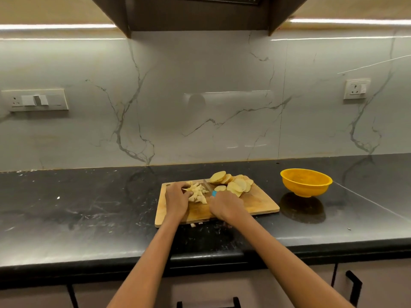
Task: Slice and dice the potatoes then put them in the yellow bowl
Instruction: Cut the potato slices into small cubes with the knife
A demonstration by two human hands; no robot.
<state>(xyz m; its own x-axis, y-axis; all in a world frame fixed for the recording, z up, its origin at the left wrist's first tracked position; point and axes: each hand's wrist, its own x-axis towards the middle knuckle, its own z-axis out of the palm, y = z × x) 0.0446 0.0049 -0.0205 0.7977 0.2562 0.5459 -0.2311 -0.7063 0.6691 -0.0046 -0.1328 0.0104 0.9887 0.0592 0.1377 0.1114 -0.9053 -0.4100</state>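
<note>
Black counter, marble wall, wood board w/ potato slices

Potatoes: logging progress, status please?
Left hand steadies diced potato; right hand grips knife. Slices wait on board. Yellow bowl empty, unobstructed.

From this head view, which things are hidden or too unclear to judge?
- Knife: only a blue bit of handle shows; the right hand covers the rest, and its grip is hidden.
- Left hand: its fingertips are hidden among the diced potato.
- Yellow bowl: the low angle hides its bottom, so its contents are unclear.
- Small bits before the cutting board: too small to identify.
</note>
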